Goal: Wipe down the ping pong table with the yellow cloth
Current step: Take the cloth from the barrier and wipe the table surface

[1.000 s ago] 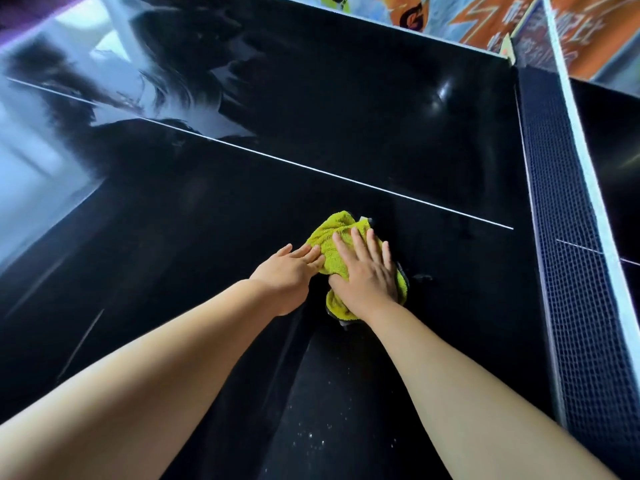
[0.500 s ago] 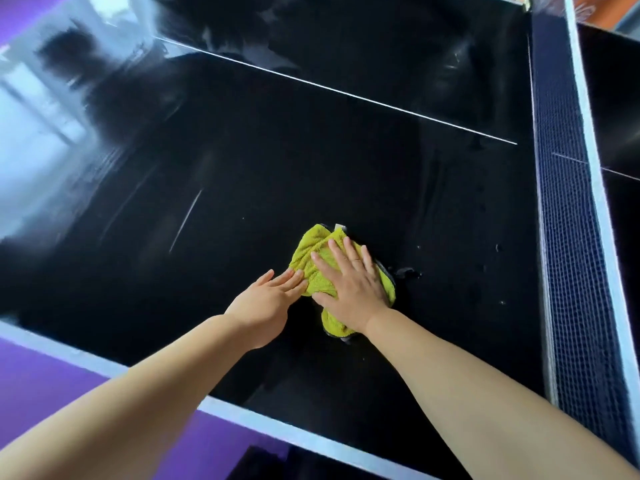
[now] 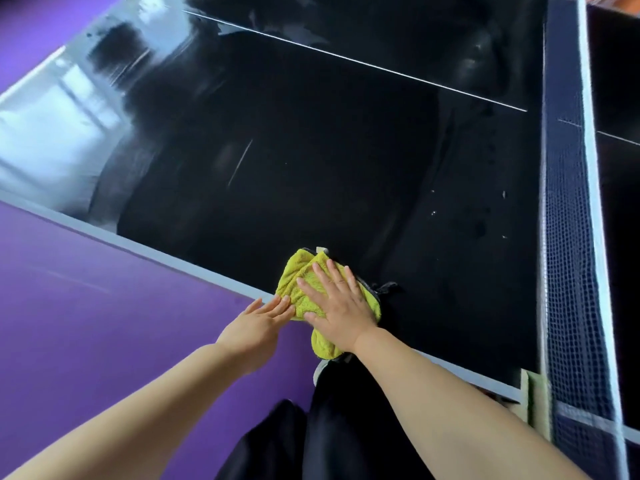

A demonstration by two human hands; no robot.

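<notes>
A crumpled yellow cloth lies at the near edge of the glossy black ping pong table, partly hanging over the pale edge band. My right hand presses flat on top of the cloth with fingers spread. My left hand lies flat beside it, fingertips touching the cloth's left side at the table edge. Part of the cloth is hidden under my right palm.
The net with its white top band runs along the right side, fixed by a green clamp at the near corner. A white centre line crosses the far table. Small water drops dot the surface near the net. Purple floor lies on the left.
Both hands have dragged the cloth back toward me, from the middle of the table to its near edge. The view has tilted down, showing more purple floor and my dark trousers.
</notes>
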